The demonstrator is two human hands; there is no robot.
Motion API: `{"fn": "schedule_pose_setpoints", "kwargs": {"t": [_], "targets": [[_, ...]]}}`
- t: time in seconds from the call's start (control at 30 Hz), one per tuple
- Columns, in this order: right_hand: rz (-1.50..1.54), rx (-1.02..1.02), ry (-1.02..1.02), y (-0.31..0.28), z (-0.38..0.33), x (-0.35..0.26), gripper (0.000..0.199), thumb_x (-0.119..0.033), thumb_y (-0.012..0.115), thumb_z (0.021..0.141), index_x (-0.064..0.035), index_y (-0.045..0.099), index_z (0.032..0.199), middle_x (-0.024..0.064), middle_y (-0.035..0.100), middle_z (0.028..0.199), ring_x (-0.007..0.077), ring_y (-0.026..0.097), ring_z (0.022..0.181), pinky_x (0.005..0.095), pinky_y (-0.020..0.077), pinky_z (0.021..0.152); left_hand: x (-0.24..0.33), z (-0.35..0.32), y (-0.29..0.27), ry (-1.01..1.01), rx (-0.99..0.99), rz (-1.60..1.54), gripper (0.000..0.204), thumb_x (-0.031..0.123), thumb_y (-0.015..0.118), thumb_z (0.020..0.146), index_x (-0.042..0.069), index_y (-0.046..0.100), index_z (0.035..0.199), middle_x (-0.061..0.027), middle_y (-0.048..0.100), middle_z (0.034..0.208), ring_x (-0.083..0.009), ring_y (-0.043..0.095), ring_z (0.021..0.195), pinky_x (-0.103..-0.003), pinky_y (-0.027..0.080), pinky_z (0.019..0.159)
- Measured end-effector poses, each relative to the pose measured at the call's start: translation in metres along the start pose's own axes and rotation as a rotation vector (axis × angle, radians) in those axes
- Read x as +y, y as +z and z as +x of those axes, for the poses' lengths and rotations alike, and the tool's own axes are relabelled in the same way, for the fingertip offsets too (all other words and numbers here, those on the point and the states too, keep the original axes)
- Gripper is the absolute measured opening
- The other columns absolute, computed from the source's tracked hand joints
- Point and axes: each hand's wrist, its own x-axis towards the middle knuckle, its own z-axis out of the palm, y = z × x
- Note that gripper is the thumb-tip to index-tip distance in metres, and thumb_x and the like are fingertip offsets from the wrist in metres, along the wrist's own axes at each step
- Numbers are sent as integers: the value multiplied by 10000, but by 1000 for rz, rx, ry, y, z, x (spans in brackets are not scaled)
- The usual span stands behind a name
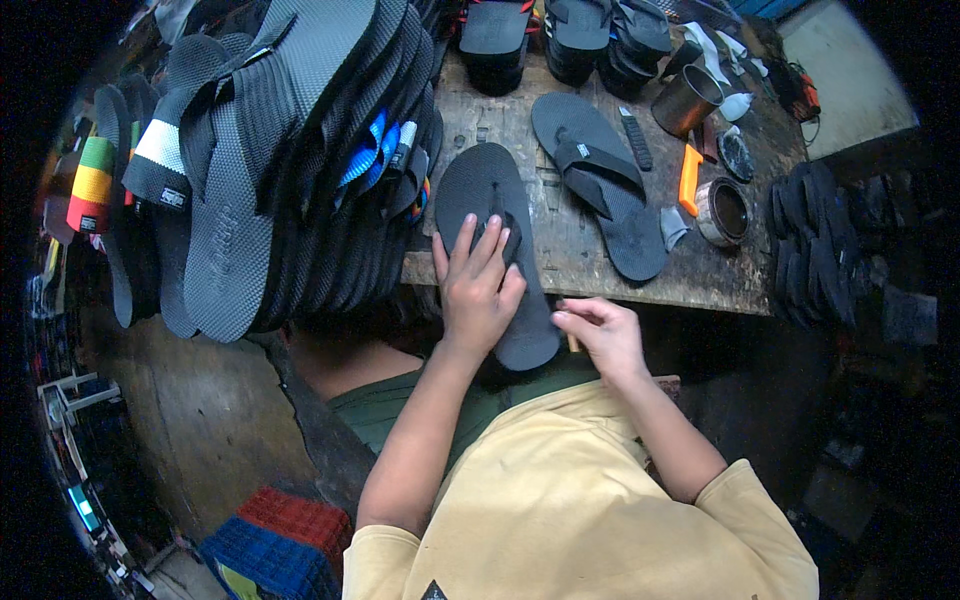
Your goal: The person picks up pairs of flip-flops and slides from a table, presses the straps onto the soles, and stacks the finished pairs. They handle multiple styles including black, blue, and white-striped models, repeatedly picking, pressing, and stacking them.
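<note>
The left hand (478,290) covers the middle of the sandal (497,250) on the bench (590,265), so its strap mostly cannot be seen. Right of the sandal, the right hand (603,335) pinches something pale and thin, too hidden to name. Left of the sandal, the stack (300,150) of soles conceals the bench's near corner. Far right of the sandal, dark soles (815,240) fade into shadow, their count unclear. Above it, the piles (575,30) are cut by the top edge
</note>
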Motion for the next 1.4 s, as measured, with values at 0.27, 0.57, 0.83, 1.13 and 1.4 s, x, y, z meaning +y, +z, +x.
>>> {"fn": "schedule_pose_setpoints", "kwargs": {"t": [0.27, 0.57, 0.83, 1.13, 1.4], "targets": [[-890, 138, -797, -49, -39, -28, 329, -91, 850, 719, -33, 744, 1025, 99, 720, 943, 280, 674, 830, 374, 554, 730, -9, 42, 4, -6, -89, -147, 653, 422, 778, 864, 19, 623, 1354, -222, 580, 1432, -396, 476, 1406, -562, 316, 1175], [-1054, 131, -932, 3, -46, -22, 209, -48, 754, 783, 14, 720, 980, 86, 636, 796, 242, 632, 726, 351, 540, 618, -21, 24, 1, 136, -51, 93, 562, 360, 757, 868, 117, 646, 1363, -172, 582, 1429, -370, 485, 1386, -535, 341, 1154], [-1080, 131, -880, 8, -53, -25, 233, -39, 799, 750, 18, 719, 962, 92, 616, 761, 246, 623, 681, 352, 529, 604, -21, 24, 2, 135, -24, 84, 539, 355, 763, 852, 134, 671, 1335, -151, 603, 1409, -363, 509, 1361, -534, 345, 1143], [-1117, 146, -874, 17, -50, -27, 116, -55, 694, 817, 16, 690, 908, 89, 594, 734, 245, 616, 671, 358, 535, 580, -22, 24, 4, 134, -26, 95, 536, 341, 769, 846, 130, 673, 1330, -151, 599, 1418, -368, 505, 1366, -533, 349, 1135], [-668, 274, -690, -37, -21, -62, 208, -118, 779, 841, -20, 698, 1006, 132, 672, 865, 301, 677, 783, 410, 553, 701, 23, 13, 0, -182, -89, 70, 780, 445, 735, 894, 14, 462, 1484, -307, 339, 1568, -512, 310, 1458, -616, 272, 1172]]}}
